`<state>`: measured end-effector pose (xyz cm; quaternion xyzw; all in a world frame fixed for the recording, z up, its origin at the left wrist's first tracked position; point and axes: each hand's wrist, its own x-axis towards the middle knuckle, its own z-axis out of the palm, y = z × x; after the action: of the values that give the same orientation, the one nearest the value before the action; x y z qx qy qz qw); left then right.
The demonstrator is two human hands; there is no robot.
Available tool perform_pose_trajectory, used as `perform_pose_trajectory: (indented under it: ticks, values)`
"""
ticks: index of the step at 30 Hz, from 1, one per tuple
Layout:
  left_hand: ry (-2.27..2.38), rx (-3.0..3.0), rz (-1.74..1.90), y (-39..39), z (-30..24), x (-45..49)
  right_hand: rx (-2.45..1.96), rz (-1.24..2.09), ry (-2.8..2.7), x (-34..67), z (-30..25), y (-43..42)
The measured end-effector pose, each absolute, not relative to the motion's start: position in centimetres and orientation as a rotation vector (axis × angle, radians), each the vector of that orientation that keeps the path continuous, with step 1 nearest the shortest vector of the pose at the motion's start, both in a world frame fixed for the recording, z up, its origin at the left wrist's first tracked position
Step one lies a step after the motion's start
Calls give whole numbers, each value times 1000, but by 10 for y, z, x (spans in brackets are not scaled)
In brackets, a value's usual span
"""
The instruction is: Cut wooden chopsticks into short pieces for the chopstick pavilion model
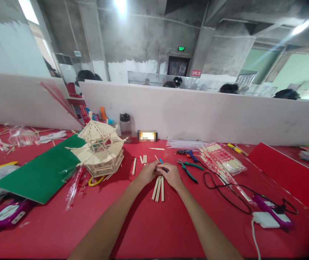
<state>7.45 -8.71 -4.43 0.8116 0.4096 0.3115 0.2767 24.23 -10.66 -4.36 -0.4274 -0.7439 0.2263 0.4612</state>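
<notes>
My left hand [149, 172] and my right hand [171, 174] meet over the red table, fingers curled in and almost touching. Something small with blue and dark parts shows between the fingertips; its kind is hidden. A blue tip [161, 161] sticks out just beyond the hands. Several pale wooden sticks [158, 189] lie side by side on the near side of my fingers. Shorter cut sticks [145, 159] and a longer stick [134, 166] rest left of my left hand. Green-handled pliers [190, 169] lie open to the right of my right hand.
A pavilion model of sticks [100, 151] stands left, partly on a green board [39, 173]. A blue glue gun [189, 154], bagged sticks [223, 159], a black cable [226, 185] and purple power strip [272, 211] lie right. A bottle [125, 128] stands by the white partition [197, 115].
</notes>
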Motion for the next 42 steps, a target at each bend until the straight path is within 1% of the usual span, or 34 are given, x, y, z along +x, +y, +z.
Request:
perform_pose_trajectory:
  ticks: [8, 13, 27, 34, 42]
  values:
    - [1100, 2194, 842, -89, -47, 75, -1047, 473, -1835, 243, -47, -104]
    - [1153, 2223, 862, -87, -49, 76, -1084, 508, -1792, 244, -49, -102]
    - [1108, 2163, 856, -83, -50, 73, -1072, 737, -1720, 247, -45, -103]
    - [1097, 2170, 865, -86, -47, 73, -1070, 770, -1715, 246, -47, -103]
    - [1064, 2175, 875, -84, -48, 71, -1095, 724, -1744, 248, -49, -102]
